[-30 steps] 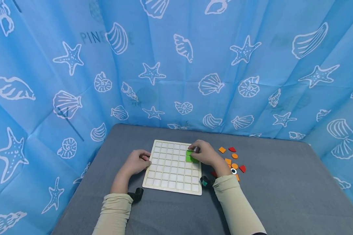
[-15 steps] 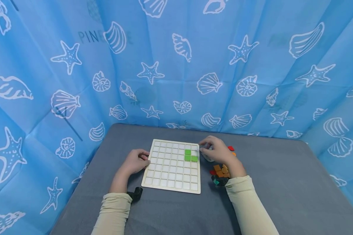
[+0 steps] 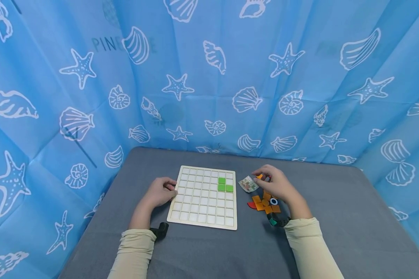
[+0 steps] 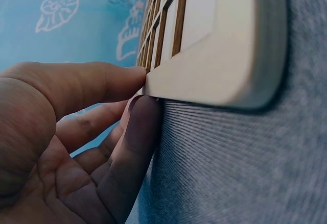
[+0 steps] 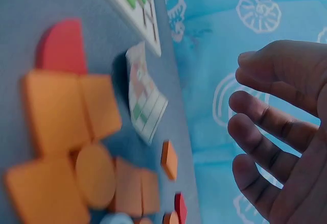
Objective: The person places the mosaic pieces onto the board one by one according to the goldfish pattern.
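Curtain: blue with white seashells and starfish (image 3: 78,69), rising behind the table.
Left hand (image 3: 160,192): thumb and a fingertip pinch the left edge of the grid board; beige sleeve (image 3: 136,248) pushed up the forearm, dark wrist camera (image 3: 160,231) just below the hand.
Grid board (image 3: 199,201): pale frame, white square cells, lying flat on the table.
Green square tiles (image 3: 221,187): three in an L, in cells near the board's right edge, towards its far side.
Pattern card (image 3: 248,184): checkered, curled, just right of the board.
Red quarter-circle (image 5: 64,48): touching or nearly touching the orange squares (image 5: 56,112); blur leaves this uncertain.
Orange disc (image 5: 94,175): among those squares.
White ring (image 3: 274,201): dark centre, beside them.
Right hand (image 3: 276,184): above the pieces, fingers loosely bent, thumb and fingertips apart, holding nothing.
Table (image 3: 352,217): grey cloth, extending right.
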The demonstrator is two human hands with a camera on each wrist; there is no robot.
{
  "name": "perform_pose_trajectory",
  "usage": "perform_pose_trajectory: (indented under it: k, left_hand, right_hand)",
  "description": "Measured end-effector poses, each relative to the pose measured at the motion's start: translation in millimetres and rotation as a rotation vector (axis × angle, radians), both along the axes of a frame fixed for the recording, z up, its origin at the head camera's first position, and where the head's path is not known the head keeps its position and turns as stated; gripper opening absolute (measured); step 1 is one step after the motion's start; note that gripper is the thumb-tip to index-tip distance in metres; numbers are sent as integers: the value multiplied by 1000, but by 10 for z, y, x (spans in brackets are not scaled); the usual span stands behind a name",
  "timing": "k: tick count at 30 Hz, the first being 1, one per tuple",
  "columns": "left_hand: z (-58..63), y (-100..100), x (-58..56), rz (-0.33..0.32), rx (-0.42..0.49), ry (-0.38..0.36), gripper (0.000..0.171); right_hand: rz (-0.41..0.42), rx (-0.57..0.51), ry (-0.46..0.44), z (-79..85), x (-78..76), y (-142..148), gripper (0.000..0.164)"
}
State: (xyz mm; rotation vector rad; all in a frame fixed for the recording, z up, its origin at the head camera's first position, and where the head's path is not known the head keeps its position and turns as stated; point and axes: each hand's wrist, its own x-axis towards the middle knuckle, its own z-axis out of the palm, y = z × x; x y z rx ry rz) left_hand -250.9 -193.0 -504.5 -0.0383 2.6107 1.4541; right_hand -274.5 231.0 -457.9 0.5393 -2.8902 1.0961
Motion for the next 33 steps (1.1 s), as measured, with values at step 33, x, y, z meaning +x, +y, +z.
perform_pose_trajectory:
  k: [33]
  left_hand:
    - [8, 2, 2, -1, -35, 1, 35]
  right_hand:
    - [-40, 92, -26, -332, 162, 497, 20]
